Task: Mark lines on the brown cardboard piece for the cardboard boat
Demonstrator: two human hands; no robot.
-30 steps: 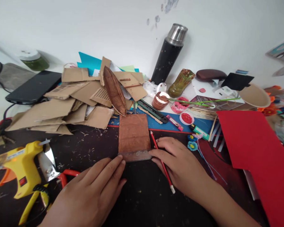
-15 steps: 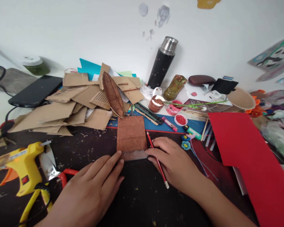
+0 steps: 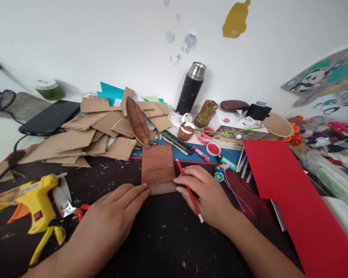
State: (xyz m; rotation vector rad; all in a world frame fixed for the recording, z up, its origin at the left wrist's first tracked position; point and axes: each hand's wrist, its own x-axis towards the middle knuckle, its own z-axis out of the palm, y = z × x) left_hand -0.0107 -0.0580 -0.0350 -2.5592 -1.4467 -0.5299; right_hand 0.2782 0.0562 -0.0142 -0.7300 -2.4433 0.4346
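Observation:
A brown painted cardboard square point(image 3: 158, 164) lies flat on the dark tabletop in front of me. Across its near edge rests a clear plastic strip that looks like a ruler point(image 3: 161, 188). My left hand point(image 3: 111, 212) holds the strip's left end with its fingertips, fingers close together and thumb hidden. At the right end, my right hand point(image 3: 207, 197) touches the strip with its thumb and index fingertip. A red pencil point(image 3: 190, 192) is also gripped in that hand, its point aimed away from me and its white eraser end towards me.
Left stands a yellow glue gun point(image 3: 42, 200) with red-handled pliers beside it. Behind lie cardboard scraps point(image 3: 72, 141), a brown boat-shaped piece point(image 3: 137, 120), a green cutter point(image 3: 178, 142), paint pots point(image 3: 186, 132) and a black flask point(image 3: 190, 90). Red card point(image 3: 272, 166) covers the right side.
The camera view has tilted up and turned slightly right. My left fingers have drawn closer together and the thumb has gone out of sight. Strip and square look unmoved against each other.

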